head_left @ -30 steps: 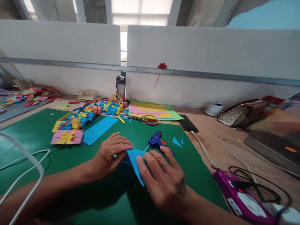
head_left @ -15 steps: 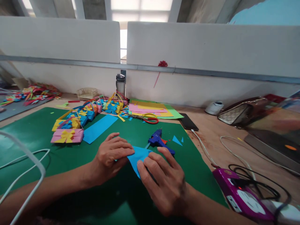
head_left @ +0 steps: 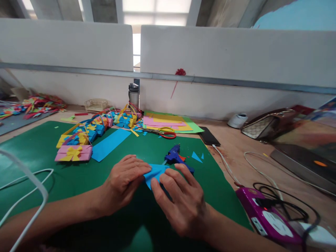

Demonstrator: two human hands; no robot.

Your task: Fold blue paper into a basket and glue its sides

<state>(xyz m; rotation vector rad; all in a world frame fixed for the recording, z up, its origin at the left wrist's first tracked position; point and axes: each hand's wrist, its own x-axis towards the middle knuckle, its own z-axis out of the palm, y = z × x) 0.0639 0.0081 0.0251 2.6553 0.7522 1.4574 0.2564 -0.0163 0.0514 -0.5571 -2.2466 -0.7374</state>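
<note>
Between my two hands is a piece of blue paper [head_left: 155, 172], bent and partly covered by my fingers. My left hand [head_left: 127, 182] pinches its left edge, fingers pressed together. On the other side my right hand [head_left: 181, 199] grips the paper with its thumb and curled fingers. Just behind the right hand lies a blue glue gun [head_left: 175, 155] on the green mat [head_left: 110, 231]. A flat blue paper strip [head_left: 111, 144] rests farther back to the left, beside a pink paper basket [head_left: 74, 153] with a yellow bow.
Several more small paper baskets [head_left: 94, 127] line the back left. Scissors [head_left: 166, 132] lie before stacked coloured sheets [head_left: 168, 122]. At right are a phone [head_left: 209, 135], a purple power strip [head_left: 270, 217] with cables and a handbag [head_left: 265, 122]. A white cable [head_left: 39, 185] loops at left.
The blue paper has been bent further, and less of its lower part shows. My right hand's thumb has moved slightly up and left. The whole view has shifted a little.
</note>
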